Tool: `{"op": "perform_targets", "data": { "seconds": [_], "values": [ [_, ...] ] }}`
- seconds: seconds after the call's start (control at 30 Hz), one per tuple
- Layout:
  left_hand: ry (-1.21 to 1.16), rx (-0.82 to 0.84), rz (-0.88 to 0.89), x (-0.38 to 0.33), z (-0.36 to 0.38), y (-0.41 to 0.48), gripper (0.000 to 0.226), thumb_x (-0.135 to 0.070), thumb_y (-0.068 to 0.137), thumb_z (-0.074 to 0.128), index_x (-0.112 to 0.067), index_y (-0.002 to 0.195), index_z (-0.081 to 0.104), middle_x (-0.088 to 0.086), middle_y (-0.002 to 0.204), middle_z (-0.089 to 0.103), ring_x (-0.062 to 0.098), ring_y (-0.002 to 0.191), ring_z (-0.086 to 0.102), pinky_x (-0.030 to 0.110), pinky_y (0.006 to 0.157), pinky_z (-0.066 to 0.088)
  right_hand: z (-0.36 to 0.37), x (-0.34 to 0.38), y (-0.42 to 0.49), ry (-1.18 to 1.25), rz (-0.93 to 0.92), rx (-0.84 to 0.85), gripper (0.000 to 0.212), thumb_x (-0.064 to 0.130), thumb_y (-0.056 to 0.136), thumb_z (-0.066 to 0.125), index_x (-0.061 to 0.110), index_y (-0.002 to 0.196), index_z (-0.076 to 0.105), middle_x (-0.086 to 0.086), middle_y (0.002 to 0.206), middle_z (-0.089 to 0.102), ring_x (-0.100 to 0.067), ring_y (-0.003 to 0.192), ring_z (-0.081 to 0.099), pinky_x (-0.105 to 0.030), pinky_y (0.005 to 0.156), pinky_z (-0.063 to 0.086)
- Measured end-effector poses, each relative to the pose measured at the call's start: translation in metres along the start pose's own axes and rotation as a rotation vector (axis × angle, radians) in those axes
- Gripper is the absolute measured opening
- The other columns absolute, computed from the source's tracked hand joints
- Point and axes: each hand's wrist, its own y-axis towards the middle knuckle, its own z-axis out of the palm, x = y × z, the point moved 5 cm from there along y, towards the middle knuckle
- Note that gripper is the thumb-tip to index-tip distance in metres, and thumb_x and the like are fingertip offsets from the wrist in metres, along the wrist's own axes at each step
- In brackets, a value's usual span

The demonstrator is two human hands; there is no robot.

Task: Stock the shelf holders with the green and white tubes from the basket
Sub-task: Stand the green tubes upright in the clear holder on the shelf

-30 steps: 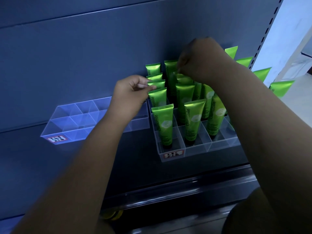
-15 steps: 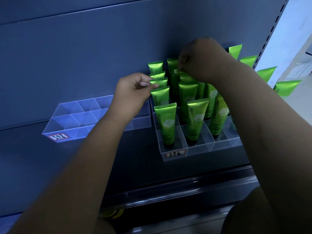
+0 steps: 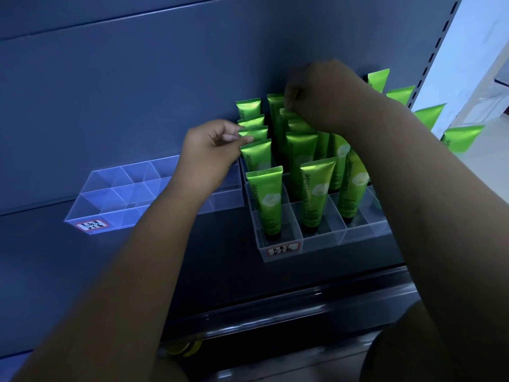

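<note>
Several green and white tubes (image 3: 268, 199) stand cap-down in a clear divided holder (image 3: 319, 241) on the dark shelf. My left hand (image 3: 212, 150) pinches the flat top of a tube (image 3: 254, 132) in the holder's left column. My right hand (image 3: 316, 97) reaches over the back rows and pinches the top of a tube (image 3: 287, 113) in the middle column. The basket is not in view.
A second clear holder (image 3: 115, 199) with bare compartments and a red-edged label sits to the left. More green tubes (image 3: 462, 142) stick up at the right beyond my right arm. The grey shelf back panel (image 3: 137, 78) rises behind, and the shelf's front rail (image 3: 275, 304) runs below.
Both hands stay on the tube tops with hardly any shift; the view has drifted slightly.
</note>
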Motion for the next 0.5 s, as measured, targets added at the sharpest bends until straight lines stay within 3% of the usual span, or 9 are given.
{"op": "perform_targets", "data": {
  "seconds": [0.5],
  "values": [
    [0.003, -0.019, -0.023, 0.0009, -0.0073, -0.003, 0.008, -0.006, 0.089, 0.078, -0.009, 0.093, 0.071, -0.003, 0.079, 0.068, -0.006, 0.065, 0.059, 0.01, 0.067, 0.046, -0.0047, 0.0038, -0.0022, -0.036, -0.018, -0.027, 0.027, 0.018, 0.093, 0.052, 0.012, 0.101, 0.077, -0.016, 0.106, 0.073, -0.039, 0.102, 0.065, -0.044, 0.09, 0.052]
  ]
}}
